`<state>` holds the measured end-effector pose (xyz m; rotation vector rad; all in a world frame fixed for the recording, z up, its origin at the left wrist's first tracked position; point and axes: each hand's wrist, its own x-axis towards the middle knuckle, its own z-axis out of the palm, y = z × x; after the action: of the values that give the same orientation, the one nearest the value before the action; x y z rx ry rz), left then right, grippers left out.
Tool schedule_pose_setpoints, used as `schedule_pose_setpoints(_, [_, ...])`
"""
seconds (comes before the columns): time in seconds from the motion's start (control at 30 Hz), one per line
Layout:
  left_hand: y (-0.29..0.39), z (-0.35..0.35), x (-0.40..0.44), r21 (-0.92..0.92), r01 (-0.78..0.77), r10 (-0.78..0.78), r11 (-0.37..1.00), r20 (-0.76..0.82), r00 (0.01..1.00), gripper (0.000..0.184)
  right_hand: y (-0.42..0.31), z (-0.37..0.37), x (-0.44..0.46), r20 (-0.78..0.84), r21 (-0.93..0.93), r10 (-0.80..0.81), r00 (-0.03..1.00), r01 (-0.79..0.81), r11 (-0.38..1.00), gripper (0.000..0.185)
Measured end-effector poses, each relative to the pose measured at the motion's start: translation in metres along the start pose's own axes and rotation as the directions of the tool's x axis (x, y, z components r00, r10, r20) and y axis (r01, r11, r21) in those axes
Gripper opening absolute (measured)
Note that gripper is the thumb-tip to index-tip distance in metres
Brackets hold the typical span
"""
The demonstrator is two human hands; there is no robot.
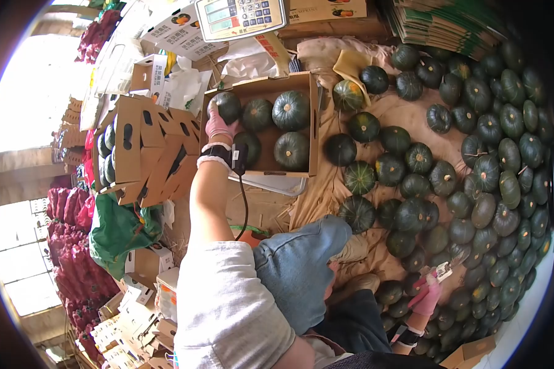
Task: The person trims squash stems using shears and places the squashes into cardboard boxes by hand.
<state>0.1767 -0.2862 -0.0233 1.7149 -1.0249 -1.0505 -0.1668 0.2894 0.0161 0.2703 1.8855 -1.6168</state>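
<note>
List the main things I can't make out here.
All in the head view:
Scale: display figures too small and blurred to read; the top edge cuts it off.
Pumpkin beside the left hand: partly hidden by the wrist device.
White object at the right hand: markings too small to read.
Far-right pumpkins: some lost in the picture's dark border.

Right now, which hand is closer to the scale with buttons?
Left: the left hand touches a pumpkin below the scale in the picture; the right hand is much farther, lower right.
</note>
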Motion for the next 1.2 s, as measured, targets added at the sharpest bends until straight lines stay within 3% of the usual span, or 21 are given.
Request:
schedule_pose_setpoints(0.03, [0.005,-0.002,-0.008,0.219,-0.077,0.085,0.973,-0.024,0.996,0.056,-0.002,0.006,-0.002,-0.024,0.006,-0.011,1.0,0.011,1.0,0.044])
schedule_pose_setpoints(0.07, [0.012,-0.003,-0.014,0.111,0.073,-0.065,0.991,-0.075,0.995,0.052,0.003,-0.01,0.005,0.097,-0.075,0.004,0.995,0.003,0.997,0.046])
schedule_pose_setpoints(0.1, [0.018,-0.004,-0.016,-0.003,0.215,-0.215,0.977,-0.108,0.971,0.049,0.004,-0.009,0.006,0.093,-0.097,0.04,0.995,-0.031,0.995,0.046])
schedule_pose_setpoints(0.13, [-0.002,-0.013,0.003,-0.027,0.142,-0.144,0.989,-0.072,0.987,0.042,0.004,-0.008,0.006,0.087,-0.118,0.077,0.993,-0.066,0.991,0.047])
schedule_pose_setpoints(0.17, [-0.031,-0.022,0.031,0.07,-0.01,0.016,0.997,-0.074,0.997,0.045,0.002,-0.006,0.005,0.081,-0.142,0.113,0.99,-0.101,0.985,0.047])
schedule_pose_setpoints(0.23, [-0.008,-0.021,-0.001,0.131,-0.027,0.036,0.991,-0.072,0.997,0.046,-0.015,0.006,-0.002,0.074,-0.176,0.179,0.981,-0.164,0.971,0.047])
schedule_pose_setpoints(0.3, [-0.034,-0.036,0.025,0.088,-0.235,0.246,0.968,-0.157,0.956,0.037,-0.025,0.013,-0.005,0.058,-0.188,0.201,0.978,-0.186,0.964,0.048])
schedule_pose_setpoints(0.33, [-0.017,-0.037,0.006,0.197,-0.197,0.234,0.96,-0.183,0.955,0.038,-0.026,0.013,-0.006,0.044,-0.178,0.195,0.98,-0.184,0.967,0.048])
schedule_pose_setpoints(0.43, [-0.004,-0.046,-0.016,0.212,-0.267,0.303,0.94,-0.159,0.94,0.037,-0.021,0.014,-0.007,-0.004,-0.142,0.15,0.989,-0.149,0.979,0.046])
schedule_pose_setpoints(0.53, [0.002,-0.055,-0.029,0.393,-0.347,0.399,0.851,-0.056,0.915,0.039,-0.023,0.009,-0.007,0.024,-0.163,0.185,0.982,-0.179,0.97,0.042])
schedule_pose_setpoints(0.63, [0.02,-0.053,-0.056,0.419,-0.424,0.469,0.803,-0.003,0.883,0.048,-0.012,0.007,-0.002,0.008,-0.146,0.137,0.991,-0.135,0.98,0.036])
schedule_pose_setpoints(0.73, [0.052,-0.046,-0.098,0.565,-0.391,0.381,0.726,0.143,0.913,0.071,-0.017,0.009,-0.003,0.065,-0.123,0.14,0.988,-0.132,0.984,0.03])
schedule_pose_setpoints(0.83, [0.062,-0.045,-0.127,0.664,-0.609,0.329,0.433,0.513,0.793,0.096,0.007,-0.011,0.011,0.045,-0.137,0.07,0.997,-0.063,0.988,0.028])
schedule_pose_setpoints(0.87, [0.055,-0.045,-0.126,0.711,-0.622,0.246,0.327,0.572,0.783,0.108,0.015,-0.016,0.013,0.018,-0.124,0.053,0.998,-0.05,0.991,0.031])
schedule_pose_setpoints(0.97, [0.061,-0.034,-0.145,0.764,-0.605,0.103,0.223,0.599,0.794,0.11,0.006,-0.008,0.005,-0.02,-0.075,0.073,0.997,-0.075,0.994,0.035])
schedule_pose_setpoints(1.0, [0.051,-0.036,-0.136,0.694,-0.625,0.114,0.356,0.632,0.766,0.112,0.004,-0.008,0.003,0.0,-0.057,0.078,0.997,-0.078,0.995,0.04])
schedule_pose_setpoints(1.03, [0.052,-0.033,-0.133,0.633,-0.667,0.119,0.392,0.685,0.719,0.111,-0.009,-0.001,-0.006,-0.042,-0.079,0.134,0.99,-0.137,0.987,0.043])
schedule_pose_setpoints(1.1, [0.026,-0.038,-0.11,0.572,-0.68,0.147,0.458,0.706,0.693,0.108,-0.018,-0.001,-0.006,0.04,-0.026,0.185,0.982,-0.184,0.983,0.043])
schedule_pose_setpoints(1.17, [0.045,-0.027,-0.124,0.572,-0.685,0.016,0.451,0.762,0.647,0.105,-0.027,-0.001,-0.01,0.048,-0.022,0.185,0.982,-0.184,0.983,0.044])
schedule_pose_setpoints(1.2, [0.034,-0.029,-0.116,0.447,-0.569,0.004,0.691,0.784,0.62,0.101,-0.006,-0.009,-0.005,0.049,-0.032,0.128,0.991,-0.126,0.991,0.045])
